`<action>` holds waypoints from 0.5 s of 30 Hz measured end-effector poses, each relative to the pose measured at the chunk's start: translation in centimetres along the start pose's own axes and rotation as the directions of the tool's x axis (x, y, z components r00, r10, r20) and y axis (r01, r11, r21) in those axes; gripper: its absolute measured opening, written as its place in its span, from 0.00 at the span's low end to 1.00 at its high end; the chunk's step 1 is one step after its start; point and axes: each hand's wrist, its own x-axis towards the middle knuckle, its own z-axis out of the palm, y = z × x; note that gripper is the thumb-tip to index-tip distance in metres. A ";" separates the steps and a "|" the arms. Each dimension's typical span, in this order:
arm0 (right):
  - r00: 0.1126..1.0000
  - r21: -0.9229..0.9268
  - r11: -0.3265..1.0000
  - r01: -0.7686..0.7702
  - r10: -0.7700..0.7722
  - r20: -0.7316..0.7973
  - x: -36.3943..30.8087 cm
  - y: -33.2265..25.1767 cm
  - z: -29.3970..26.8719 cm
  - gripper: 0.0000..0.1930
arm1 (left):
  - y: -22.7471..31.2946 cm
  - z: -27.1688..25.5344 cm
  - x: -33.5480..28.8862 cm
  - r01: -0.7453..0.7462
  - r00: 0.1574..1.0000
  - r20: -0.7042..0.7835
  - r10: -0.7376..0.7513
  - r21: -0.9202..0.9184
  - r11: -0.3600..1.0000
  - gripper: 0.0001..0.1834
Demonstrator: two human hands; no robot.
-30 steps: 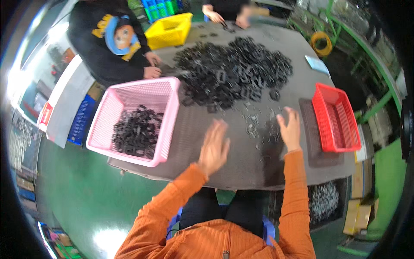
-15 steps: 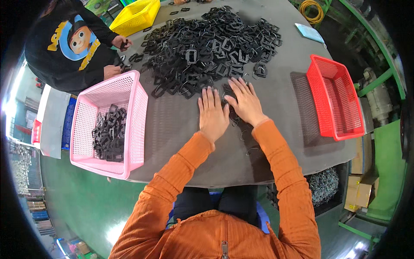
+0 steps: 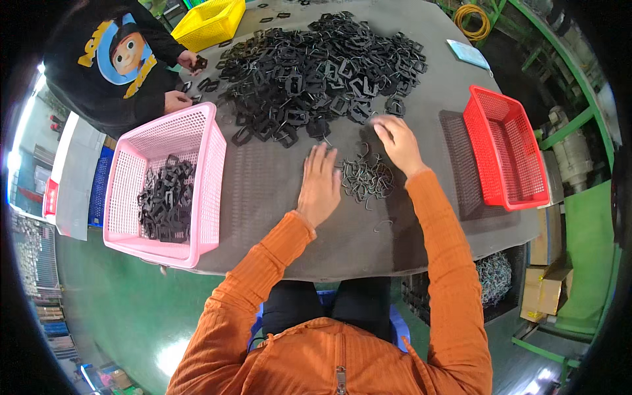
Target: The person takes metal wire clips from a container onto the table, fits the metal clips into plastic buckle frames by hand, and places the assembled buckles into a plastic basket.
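Observation:
A small heap of bent metal wire hooks (image 3: 368,179) lies on the grey table between my hands. My left hand (image 3: 320,184) rests nearly flat at its left side, fingers stretched out and slightly blurred, holding nothing visible. Above the heap's upper right is my right hand (image 3: 400,146), its thumb apart from the bent fingers and the fingertips smeared by motion; nothing shows in it. Just beyond both hands spreads a large pile of black rectangular plastic buckle frames (image 3: 316,72), with wire pieces among them. One loose wire hook (image 3: 383,224) lies nearer to me.
A pink basket (image 3: 209,178) with black frames stands at the left, a red basket (image 3: 484,145) at the right. A yellow basket (image 3: 217,29) sits at the far left, beside a co-worker's hands (image 3: 178,101). A blue packet (image 3: 469,52) lies far right.
My hands have drawn apart, the right one up and to the right, the left slightly nearer to me. The heap of wire hooks, mostly covered before, now shows between them.

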 end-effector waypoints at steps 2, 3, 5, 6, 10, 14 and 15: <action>1.000 -0.039 0.999 -0.003 0.002 -0.021 0.0 1.7 0.7 0.13 | -0.2 0.1 0.7 0.071 0.995 -0.058 -0.077 -0.104 0.992 0.25; 0.997 -0.171 0.982 0.074 -0.073 0.009 -0.3 1.7 1.0 0.14 | -0.4 -0.1 0.9 0.141 0.981 -0.104 -0.164 -0.200 0.970 0.26; 0.988 -0.308 0.939 0.152 -0.143 0.050 -0.9 1.8 1.1 0.15 | -0.7 -0.4 2.2 0.183 0.964 -0.151 -0.218 -0.217 0.959 0.24; 0.985 -0.265 0.953 0.148 -0.119 0.123 -1.7 0.8 0.9 0.16 | -1.3 -0.7 2.9 0.103 0.975 -0.179 -0.132 -0.160 0.982 0.22; 0.955 -0.019 0.996 0.091 -0.082 0.284 -3.2 -4.5 -0.8 0.13 | -3.5 -3.4 5.3 -0.078 0.994 -0.070 0.080 0.035 0.996 0.11; 0.990 0.027 0.999 -0.031 0.027 0.140 -4.7 -6.0 -2.2 0.11 | -5.9 -2.1 7.2 -0.289 0.946 -0.062 0.320 0.295 0.911 0.06; 0.980 0.076 0.990 -0.119 0.105 0.168 -4.7 -6.0 -2.6 0.11 | -4.5 -1.9 7.1 -0.273 0.940 -0.174 0.292 0.128 0.954 0.05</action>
